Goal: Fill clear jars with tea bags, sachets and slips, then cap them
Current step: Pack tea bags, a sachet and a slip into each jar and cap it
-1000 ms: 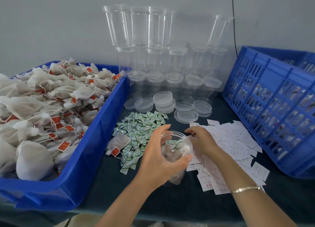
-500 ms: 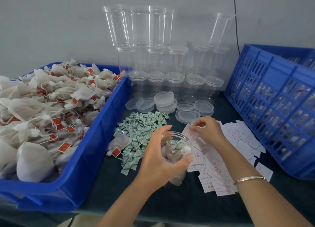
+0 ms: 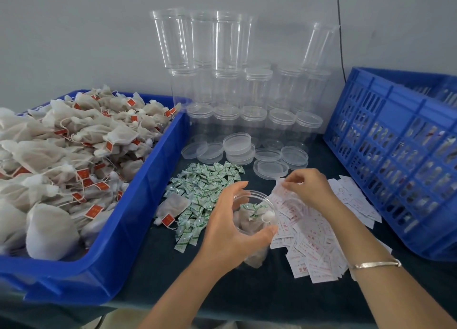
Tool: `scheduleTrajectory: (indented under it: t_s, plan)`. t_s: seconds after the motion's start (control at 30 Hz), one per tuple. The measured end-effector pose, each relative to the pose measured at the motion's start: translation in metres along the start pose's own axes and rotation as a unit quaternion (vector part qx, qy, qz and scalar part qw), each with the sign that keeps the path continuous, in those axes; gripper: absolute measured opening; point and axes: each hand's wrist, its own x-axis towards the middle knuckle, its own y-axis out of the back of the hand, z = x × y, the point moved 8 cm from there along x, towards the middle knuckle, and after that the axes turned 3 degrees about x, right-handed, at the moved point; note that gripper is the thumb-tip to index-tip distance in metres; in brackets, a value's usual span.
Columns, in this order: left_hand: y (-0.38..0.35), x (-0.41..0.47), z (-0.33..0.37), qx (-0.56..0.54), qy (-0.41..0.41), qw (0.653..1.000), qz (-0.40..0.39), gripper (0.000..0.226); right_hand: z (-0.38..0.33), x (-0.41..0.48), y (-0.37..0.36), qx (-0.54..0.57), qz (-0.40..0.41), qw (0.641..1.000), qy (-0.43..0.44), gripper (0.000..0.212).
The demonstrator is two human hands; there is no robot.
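My left hand (image 3: 231,227) grips a clear jar (image 3: 252,213) that stands open on the dark table, with tea bags and a green sachet inside. My right hand (image 3: 309,189) pinches a white paper slip (image 3: 279,189) just right of the jar's mouth, above the heap of white slips with red print (image 3: 314,242). Green sachets (image 3: 205,185) lie in a pile left of the jar, with one loose tea bag (image 3: 173,206) beside them. Loose clear lids (image 3: 238,144) lie behind the sachets.
A blue bin (image 3: 138,205) heaped with tea bags with red tags fills the left. A blue slatted crate (image 3: 395,155) stands at the right. Stacked empty clear jars (image 3: 222,64) line the grey wall. The table's front edge runs near my forearms.
My right hand lifted off the slip pile with one slip pinched in its fingers and rose slightly toward the jar. My left hand kept its hold on the jar.
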Motion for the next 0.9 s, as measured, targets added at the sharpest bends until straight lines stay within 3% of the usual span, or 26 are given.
scheduleTrajectory:
  t_s: [0.07,0.13,0.2,0.27,0.37,0.5,0.6,0.7,0.8,0.83,0.9]
  plan:
    - [0.000,0.000,0.000,0.000,0.000,1.000,0.001,0.080,-0.016,-0.009,0.018,0.121,0.008,0.992,0.017,0.008]
    - [0.000,0.000,-0.002,-0.003,-0.001,1.000,0.003,0.081,-0.045,-0.023,0.034,0.300,-0.023,0.952,0.051,0.011]
    - [0.000,0.000,-0.002,-0.009,0.002,1.000,0.007,0.079,-0.079,-0.040,0.043,0.367,-0.081,0.919,0.119,0.014]
    - [0.000,0.000,0.000,-0.012,0.000,1.000,0.007,0.073,-0.104,-0.057,0.040,0.303,-0.117,0.930,0.170,0.012]
    - [-0.001,0.001,0.001,-0.017,-0.004,1.000,-0.002,0.073,-0.119,-0.071,0.023,0.115,-0.111,0.964,0.213,0.012]
    - [0.000,0.000,0.004,-0.008,-0.013,1.000,0.003,0.080,-0.120,-0.085,-0.007,-0.024,-0.144,0.963,0.228,0.009]
    - [0.000,0.000,0.005,-0.008,-0.015,1.000,0.005,0.082,-0.121,-0.091,-0.018,-0.139,-0.124,0.942,0.279,0.004]
    - [0.000,0.000,0.007,-0.014,-0.019,1.000,0.002,0.082,-0.120,-0.093,-0.020,-0.148,-0.136,0.937,0.287,0.008]
    - [-0.002,0.000,0.007,-0.021,-0.020,1.000,-0.008,0.079,-0.118,-0.092,-0.006,-0.054,-0.121,0.956,0.260,0.009]
    - [-0.002,0.000,0.007,-0.022,-0.022,0.999,-0.013,0.080,-0.117,-0.091,0.001,-0.034,-0.106,0.962,0.249,0.016]
    - [-0.002,0.001,0.004,-0.032,-0.019,0.999,-0.035,0.091,-0.112,-0.092,0.006,-0.086,-0.119,0.966,0.211,0.052]
